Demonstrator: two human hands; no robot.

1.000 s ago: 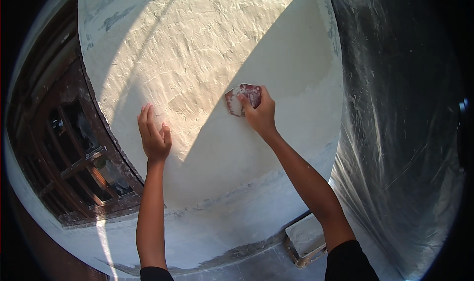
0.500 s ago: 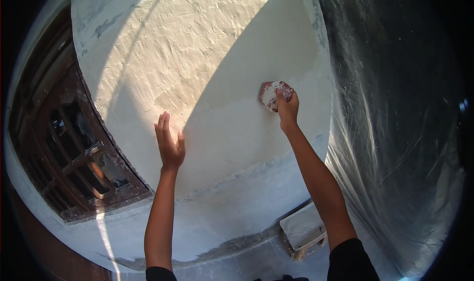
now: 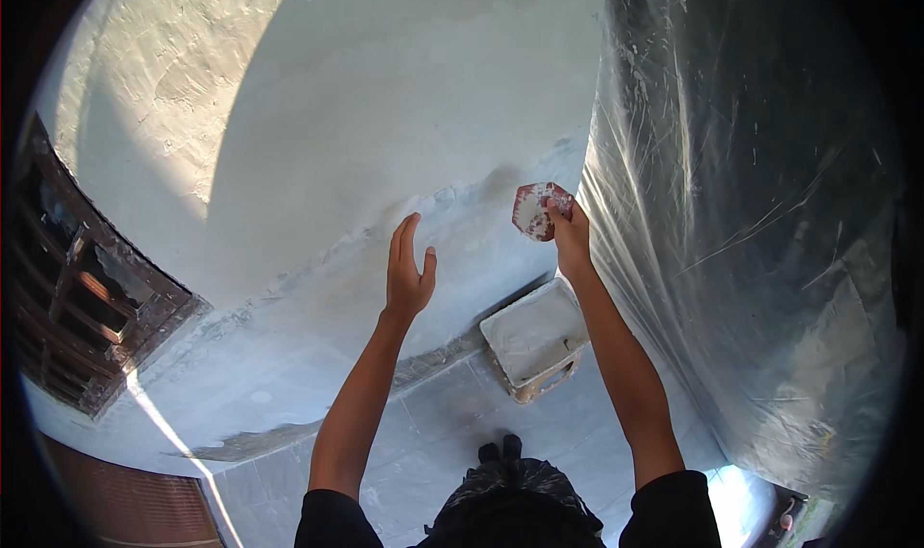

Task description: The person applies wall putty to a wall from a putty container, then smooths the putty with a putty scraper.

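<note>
In my right hand (image 3: 572,240) is a reddish, many-sided plastering float (image 3: 530,213), its face smeared with white filler. Thumb and fingers close on its right edge, near where the wall meets the plastic sheet. My left hand (image 3: 410,279) is open, fingers pointing up and thumb apart, holding nothing. It is over the lower wall (image 3: 385,115), near a rough seam in the plaster; whether it touches the surface I cannot tell. The upper left of the wall has rough, sunlit texture, while the shaded middle looks smoother.
A shallow pale tray (image 3: 532,331) rests on a low stool (image 3: 527,391) at the wall's foot, below my right hand. Translucent plastic sheeting (image 3: 741,240) hangs down the right side. A dark wooden window (image 3: 106,307) is at left. Grey floor tiles (image 3: 433,433) lie below.
My view has tilted down and shifted right, so the window lies further left and the tray shows fully. Both hands have moved lower along the wall; the float remains in my right hand.
</note>
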